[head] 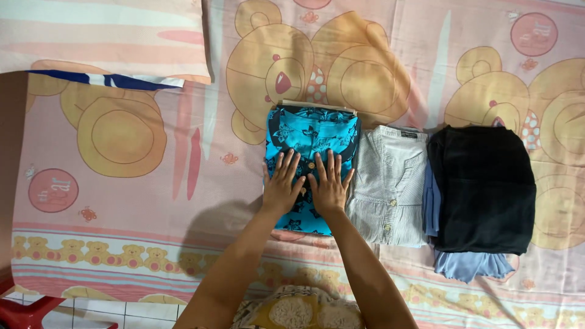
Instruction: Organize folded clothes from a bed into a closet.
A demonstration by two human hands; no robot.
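Both hands, left hand (281, 183) and right hand (329, 183), lay spread flat on folded turquoise floral shirt (309, 137); 2 folded garments, striped white shirt (387, 183) and black garment (481, 189), lay right.

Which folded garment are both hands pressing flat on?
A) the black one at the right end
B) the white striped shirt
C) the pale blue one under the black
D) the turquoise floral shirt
D: the left hand and right hand lie palm-down, side by side, on the turquoise floral shirt, left of the white striped shirt.
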